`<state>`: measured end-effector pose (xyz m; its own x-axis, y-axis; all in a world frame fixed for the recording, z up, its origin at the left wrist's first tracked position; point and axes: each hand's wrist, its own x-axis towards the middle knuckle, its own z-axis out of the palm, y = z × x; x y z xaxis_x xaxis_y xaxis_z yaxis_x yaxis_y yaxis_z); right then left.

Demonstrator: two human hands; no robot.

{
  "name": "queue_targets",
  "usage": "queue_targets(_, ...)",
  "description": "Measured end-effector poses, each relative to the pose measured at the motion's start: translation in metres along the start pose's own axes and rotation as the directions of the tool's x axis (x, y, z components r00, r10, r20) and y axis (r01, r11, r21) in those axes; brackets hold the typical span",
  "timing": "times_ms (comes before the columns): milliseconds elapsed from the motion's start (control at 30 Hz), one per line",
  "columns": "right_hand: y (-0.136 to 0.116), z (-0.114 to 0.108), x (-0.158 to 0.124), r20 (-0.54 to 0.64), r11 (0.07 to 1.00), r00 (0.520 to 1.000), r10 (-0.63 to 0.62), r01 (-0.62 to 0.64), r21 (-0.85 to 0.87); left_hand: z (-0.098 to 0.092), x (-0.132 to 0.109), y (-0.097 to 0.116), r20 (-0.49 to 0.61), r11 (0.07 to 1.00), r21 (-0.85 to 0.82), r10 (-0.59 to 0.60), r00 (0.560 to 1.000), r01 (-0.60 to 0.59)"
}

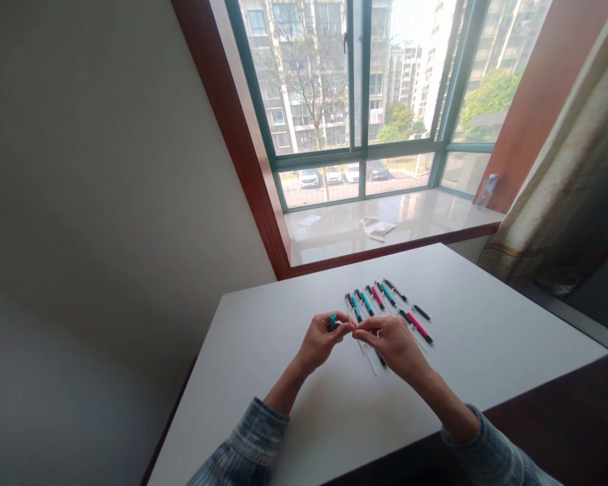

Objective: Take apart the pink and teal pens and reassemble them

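My left hand (324, 339) is closed round a short teal pen barrel (332, 321) that sticks up from the fist. My right hand (391, 341) is pinched shut just beside it, fingertips meeting the left hand's; what it pinches is too small to name. Both hover over the white table (294, 418). Just beyond them lies a row of several pens and pen parts (377, 297) in teal, pink and black, with a pink pen (418, 327) and a black cap (421, 312) to the right. Thin clear refills (369, 360) lie under my right hand.
Behind the table a white window sill (334, 236) holds a crumpled white cloth (377, 228), a paper scrap (309, 220) and a plastic bottle (486, 190). A curtain (562, 189) hangs at the right. A bare wall stands left.
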<state>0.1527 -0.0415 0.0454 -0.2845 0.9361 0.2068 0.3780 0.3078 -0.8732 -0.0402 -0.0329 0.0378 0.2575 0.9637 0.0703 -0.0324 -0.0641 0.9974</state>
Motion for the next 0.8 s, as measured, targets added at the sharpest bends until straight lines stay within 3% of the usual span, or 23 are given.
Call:
queue_targets(200,-0.001,0.005,-0.014,-0.044,0.993,0.999,-0.006,0.011,0.115,0.001,0.001,-0.002,-0.101,0.99,-0.142,0.009,0.995,-0.023)
queue_targets(333,0.0,0.009,-0.02,-0.068,0.986,0.998,-0.002,0.013,0.165,0.002,0.0,-0.004,-0.097,0.989,-0.148,-0.005,0.995,-0.009)
queue_targets(500,0.013,0.004,-0.035,-0.063,0.994,0.998,-0.019,0.026,0.103,0.005,0.001,-0.005,-0.179,0.982,-0.188,-0.02,0.984,-0.014)
queue_targets(667,0.055,-0.03,-0.073,-0.083,0.998,0.997,-0.008,0.003,-0.069,0.004,0.004,-0.004,-0.338,0.958,-0.273,-0.007,0.941,-0.091)
queue_targets(800,0.087,-0.073,-0.087,-0.288,0.962,0.958,0.019,-0.096,-0.254,0.004,0.005,-0.005,-0.332,0.964,-0.259,-0.024,0.943,-0.067)
